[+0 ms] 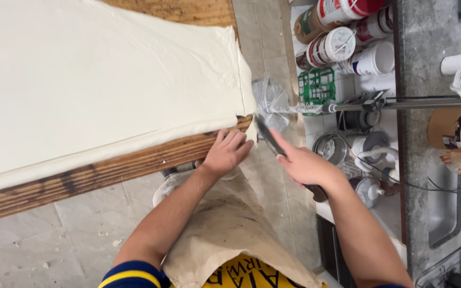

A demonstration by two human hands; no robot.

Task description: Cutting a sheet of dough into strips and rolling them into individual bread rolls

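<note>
One knife (271,140) with a dark handle and a grey blade sits in the right hand (304,164), its tip pointing up toward the corner of a wide sheet of pale dough (102,80). The fingers of that hand are wrapped around the handle, with the index finger stretched along the back of the blade, and the forearm runs down and to the right, out of the picture. The dough covers nearly the whole wooden table (97,173), and its near corner hangs just over the table's edge, close to the blade tip. The left hand (226,152) rests against the table's wooden edge just below that corner, fingers held together and curled onto the wood, holding nothing; its bare forearm slants down to a dark sleeve with yellow stripes. A floury beige apron (225,229) hangs between the two arms. Beige floor tiles (54,240) show beneath the table. To the right, well apart from the hands, stand several lidded jars (342,40), a green rack (317,85) and a grey stone counter (422,64).
</note>
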